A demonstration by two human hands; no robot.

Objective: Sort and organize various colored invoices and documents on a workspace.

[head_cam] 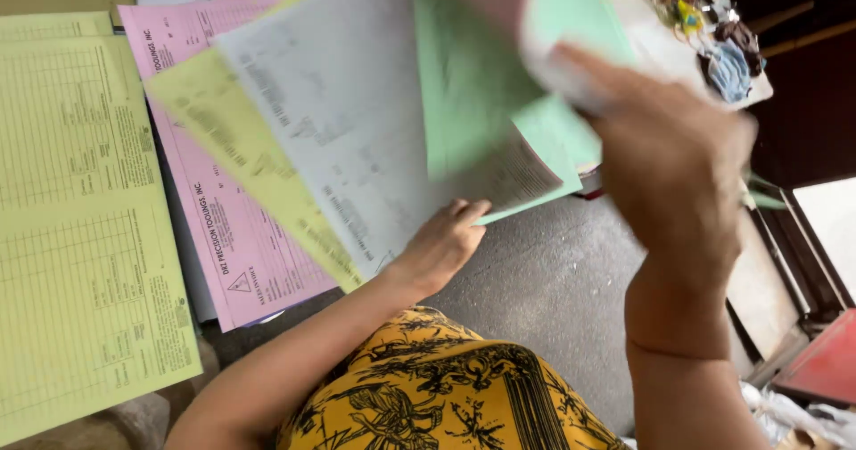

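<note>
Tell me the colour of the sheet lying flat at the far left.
Yellow: the sheet is a pale yellow printed form, clearest in the head view, lying beside a pink form.

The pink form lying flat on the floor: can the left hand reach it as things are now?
Probably not directly: the left hand is under the fanned sheets, which cover part of the pink form.

I see a yellow printed form [80, 227] lying flat at far left, and a pink form [227, 236] just beside it, partly overlapping a white sheet underneath. The grey floor [544, 280] shows in the middle. Top right, a white surface [660, 49] holds a blue cloth [729, 68] and small clutter. A red panel [825, 365] sits at bottom right.
</note>
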